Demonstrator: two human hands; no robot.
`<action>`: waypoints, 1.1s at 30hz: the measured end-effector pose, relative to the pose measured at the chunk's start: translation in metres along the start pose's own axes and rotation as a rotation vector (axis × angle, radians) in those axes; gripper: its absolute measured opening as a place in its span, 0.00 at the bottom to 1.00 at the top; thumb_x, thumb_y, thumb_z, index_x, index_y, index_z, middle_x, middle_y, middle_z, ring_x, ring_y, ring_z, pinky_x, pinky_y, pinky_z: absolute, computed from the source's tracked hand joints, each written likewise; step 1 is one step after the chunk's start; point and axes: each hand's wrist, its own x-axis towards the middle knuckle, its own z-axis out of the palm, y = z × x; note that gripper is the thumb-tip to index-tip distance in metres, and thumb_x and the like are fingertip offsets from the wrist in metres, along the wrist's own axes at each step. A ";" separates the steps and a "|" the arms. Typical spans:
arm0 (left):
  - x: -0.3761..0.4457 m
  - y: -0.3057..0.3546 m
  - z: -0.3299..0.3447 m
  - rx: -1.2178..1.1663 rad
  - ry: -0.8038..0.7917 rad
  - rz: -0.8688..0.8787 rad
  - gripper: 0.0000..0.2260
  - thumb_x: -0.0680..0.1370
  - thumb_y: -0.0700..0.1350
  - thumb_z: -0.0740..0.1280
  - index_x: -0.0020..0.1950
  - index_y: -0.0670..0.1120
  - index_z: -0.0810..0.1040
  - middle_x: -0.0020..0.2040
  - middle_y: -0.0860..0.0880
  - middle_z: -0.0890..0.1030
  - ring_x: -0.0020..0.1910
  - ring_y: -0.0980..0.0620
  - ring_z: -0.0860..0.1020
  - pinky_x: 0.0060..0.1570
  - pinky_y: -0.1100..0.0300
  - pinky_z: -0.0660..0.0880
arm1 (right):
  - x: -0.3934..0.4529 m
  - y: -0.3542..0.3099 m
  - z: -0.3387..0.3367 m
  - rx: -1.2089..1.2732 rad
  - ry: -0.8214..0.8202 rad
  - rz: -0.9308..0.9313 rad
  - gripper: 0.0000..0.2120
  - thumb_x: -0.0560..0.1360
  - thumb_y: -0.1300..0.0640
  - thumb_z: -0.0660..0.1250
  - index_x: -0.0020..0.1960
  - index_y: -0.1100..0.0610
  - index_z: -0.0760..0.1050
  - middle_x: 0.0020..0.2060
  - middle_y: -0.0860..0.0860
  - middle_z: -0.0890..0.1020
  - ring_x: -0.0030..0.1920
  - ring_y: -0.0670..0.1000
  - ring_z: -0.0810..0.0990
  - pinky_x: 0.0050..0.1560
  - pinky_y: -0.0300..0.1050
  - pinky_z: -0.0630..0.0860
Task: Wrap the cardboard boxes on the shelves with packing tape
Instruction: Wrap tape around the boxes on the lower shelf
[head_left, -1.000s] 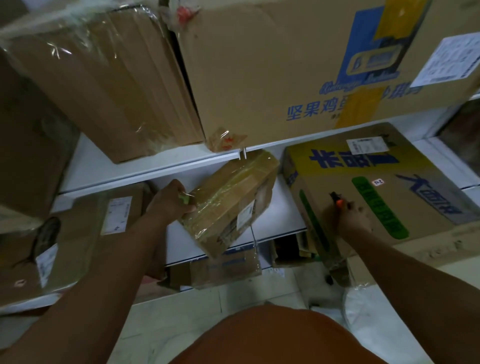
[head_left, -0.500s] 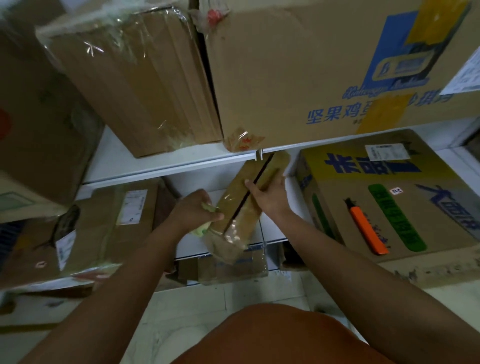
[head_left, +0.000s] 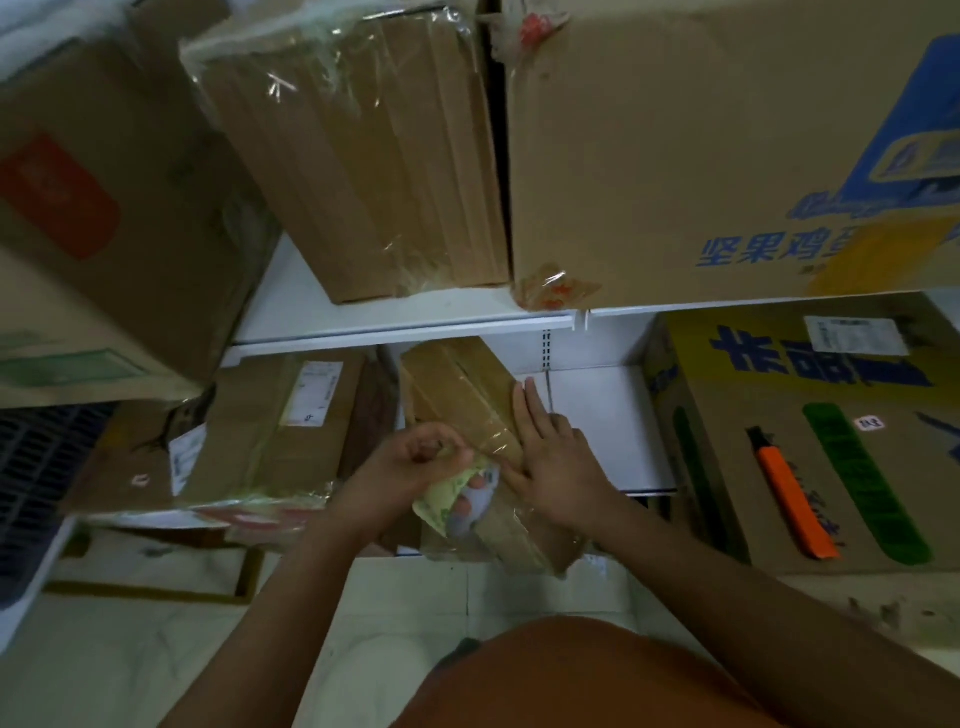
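Observation:
A small brown cardboard box (head_left: 457, 395), shiny with clear tape, juts out over the front edge of the lower white shelf (head_left: 597, 415). My right hand (head_left: 550, 457) lies flat on its top and right side, fingers straight. My left hand (head_left: 415, 462) grips a yellow-green roll of packing tape (head_left: 457, 499) against the box's near end; the fingers are curled round the roll. An orange utility knife (head_left: 792, 499) lies on the yellow printed box (head_left: 810, 436) at the right.
Large cardboard boxes (head_left: 675, 156) fill the upper shelf, one wrapped in film (head_left: 353, 156). A labelled box (head_left: 270, 431) sits left on the lower shelf. A dark plastic crate (head_left: 36, 467) stands far left. Pale tiled floor (head_left: 156, 649) lies below.
My right hand left the orange knife on the yellow box and came onto the small box. The box was turned and pushed back onto the shelf; the view shifted right.

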 end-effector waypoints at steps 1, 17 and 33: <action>-0.001 0.000 -0.004 -0.011 0.049 -0.005 0.03 0.78 0.43 0.71 0.44 0.46 0.81 0.41 0.50 0.85 0.40 0.55 0.83 0.41 0.64 0.78 | -0.002 -0.006 0.004 -0.035 -0.028 -0.019 0.53 0.69 0.23 0.46 0.79 0.55 0.30 0.79 0.55 0.36 0.76 0.62 0.56 0.72 0.61 0.59; -0.002 0.004 -0.038 -0.212 0.110 -0.064 0.04 0.79 0.40 0.68 0.48 0.46 0.82 0.39 0.53 0.84 0.36 0.58 0.81 0.37 0.67 0.75 | 0.052 -0.004 -0.046 -0.512 -0.222 -0.401 0.58 0.67 0.31 0.69 0.80 0.54 0.39 0.76 0.58 0.57 0.75 0.60 0.57 0.75 0.60 0.47; 0.083 0.067 0.049 0.521 -0.106 0.286 0.05 0.76 0.46 0.72 0.41 0.54 0.82 0.44 0.55 0.85 0.44 0.57 0.83 0.50 0.57 0.80 | -0.005 0.028 -0.043 1.238 0.313 0.161 0.15 0.84 0.58 0.55 0.59 0.55 0.81 0.56 0.51 0.84 0.59 0.44 0.80 0.62 0.41 0.73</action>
